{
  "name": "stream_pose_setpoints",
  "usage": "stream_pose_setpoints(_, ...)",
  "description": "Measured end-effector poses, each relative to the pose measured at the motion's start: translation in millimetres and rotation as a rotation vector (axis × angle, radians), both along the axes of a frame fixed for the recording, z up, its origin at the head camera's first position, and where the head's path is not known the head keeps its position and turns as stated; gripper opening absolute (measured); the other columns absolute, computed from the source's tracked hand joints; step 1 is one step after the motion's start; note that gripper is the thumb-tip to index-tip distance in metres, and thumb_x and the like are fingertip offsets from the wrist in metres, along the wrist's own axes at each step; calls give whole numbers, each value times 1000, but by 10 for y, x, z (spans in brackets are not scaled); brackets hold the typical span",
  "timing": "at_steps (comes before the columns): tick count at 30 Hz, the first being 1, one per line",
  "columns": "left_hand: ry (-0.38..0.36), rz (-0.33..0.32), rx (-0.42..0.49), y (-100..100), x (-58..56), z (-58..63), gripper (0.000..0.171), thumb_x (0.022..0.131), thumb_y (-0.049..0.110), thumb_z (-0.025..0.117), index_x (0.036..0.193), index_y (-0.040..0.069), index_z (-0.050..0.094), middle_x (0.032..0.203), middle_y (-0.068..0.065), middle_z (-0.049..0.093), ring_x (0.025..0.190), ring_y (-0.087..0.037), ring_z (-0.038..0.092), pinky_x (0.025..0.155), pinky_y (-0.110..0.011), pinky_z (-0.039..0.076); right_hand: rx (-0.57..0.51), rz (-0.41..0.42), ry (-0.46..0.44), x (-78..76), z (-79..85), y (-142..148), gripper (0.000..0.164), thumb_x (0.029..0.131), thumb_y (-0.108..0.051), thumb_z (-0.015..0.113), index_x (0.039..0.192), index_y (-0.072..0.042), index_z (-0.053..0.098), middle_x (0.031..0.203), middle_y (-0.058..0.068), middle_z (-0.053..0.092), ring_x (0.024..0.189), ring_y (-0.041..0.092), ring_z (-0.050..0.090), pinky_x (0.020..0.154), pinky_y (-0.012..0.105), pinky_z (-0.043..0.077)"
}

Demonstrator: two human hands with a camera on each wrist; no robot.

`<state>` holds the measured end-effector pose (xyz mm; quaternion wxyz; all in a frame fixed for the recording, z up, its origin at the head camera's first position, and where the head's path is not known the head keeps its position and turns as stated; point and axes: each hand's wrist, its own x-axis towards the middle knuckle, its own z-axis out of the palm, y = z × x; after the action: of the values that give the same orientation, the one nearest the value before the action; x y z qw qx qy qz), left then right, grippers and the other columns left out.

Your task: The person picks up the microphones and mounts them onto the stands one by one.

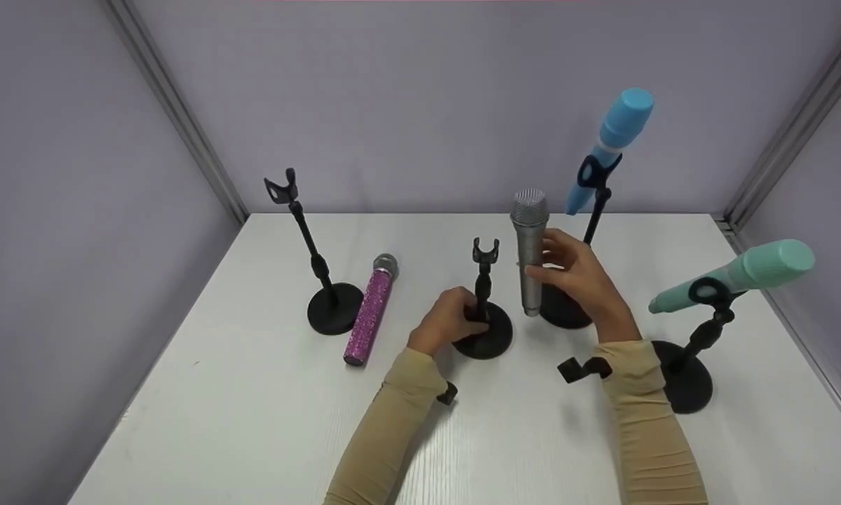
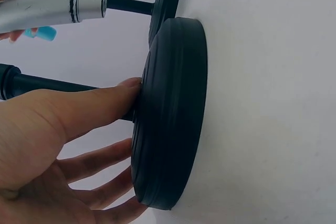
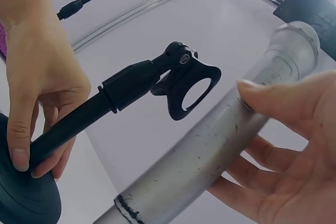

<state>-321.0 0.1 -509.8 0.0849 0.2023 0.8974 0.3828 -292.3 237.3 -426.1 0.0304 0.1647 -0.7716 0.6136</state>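
Note:
In the head view my right hand [image 1: 580, 275] grips a silver microphone [image 1: 529, 242] by its body, mesh head up and tail down. Thumb and fingers lie on either side of the barrel [image 3: 191, 156] in the right wrist view. Just left of it stands a short black microphone stand [image 1: 484, 284], its forked clip [image 3: 184, 85] holding nothing. My left hand [image 1: 447, 321] holds this stand low down, thumb and fingers about the pole's foot and touching the round base [image 2: 170, 114]. The microphone is beside the clip, apart from it.
A pink glitter microphone [image 1: 369, 319] lies on the white table [image 1: 238, 421] beside a taller bare stand [image 1: 332, 308]. Behind my right hand, a blue microphone [image 1: 627, 116] sits in a stand. A mint-green microphone [image 1: 736, 273] rests in another stand at right. Walls border the table.

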Motion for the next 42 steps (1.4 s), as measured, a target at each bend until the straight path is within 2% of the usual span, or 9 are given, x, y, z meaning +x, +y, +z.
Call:
stream_pose_setpoints(3,11,-1,-10,0,3,-3,28,82,9,86,105,-2,74,108,-12,72,105,-23,67,101,-39,55,-20,-32,9,-15,-11,-33,62,93,-7,75,150,-14,51,133,8,64,113,19,66,90,31,56)
stream_pose_setpoints(8,31,-6,-13,-6,-2,-11,27,82,9,86,104,-1,75,107,-12,74,104,-23,68,100,-38,55,-80,-49,22,-42,-19,-106,64,94,-5,74,152,-11,49,136,14,62,114,20,67,96,31,55)
stream_pose_setpoints(16,7,-1,-11,-22,12,-1,30,84,12,85,109,0,73,108,-11,72,103,-21,69,95,-34,58,-105,-55,53,-50,-15,-164,61,93,-1,72,149,-5,49,138,19,61,115,18,66,98,29,55)
stream_pose_setpoints(24,9,-3,-4,-21,9,-9,30,84,11,86,109,1,74,109,-11,72,104,-22,68,98,-35,57,-118,-71,41,-57,-10,-180,61,92,1,72,149,-5,50,137,15,62,118,18,65,99,30,54)
stream_pose_setpoints(29,12,-6,6,-7,5,-12,28,83,10,86,107,1,74,108,-11,73,103,-22,69,97,-36,57,-133,-88,34,-74,7,-181,62,92,-1,74,149,-6,50,133,6,64,120,19,63,98,29,54)
stream_pose_setpoints(31,17,-9,6,-1,-1,-14,27,83,10,86,106,1,75,107,-10,74,102,-21,68,96,-35,57,-140,-91,37,-93,16,-179,63,92,-1,74,150,-6,49,131,3,65,120,18,63,98,29,55)
stream_pose_setpoints(35,20,-13,7,1,-13,-21,28,82,10,87,104,0,74,105,-11,74,100,-20,68,96,-35,56,-132,-96,26,-141,63,-184,66,94,-4,73,154,-8,45,136,5,63,123,17,61,100,29,53)
stream_pose_setpoints(42,-1,-9,8,-12,-11,-16,25,82,9,86,104,1,75,103,-9,76,100,-20,70,96,-35,57,-77,-124,39,-307,162,-252,61,96,-8,71,152,-5,46,142,16,59,123,18,60,102,31,50)
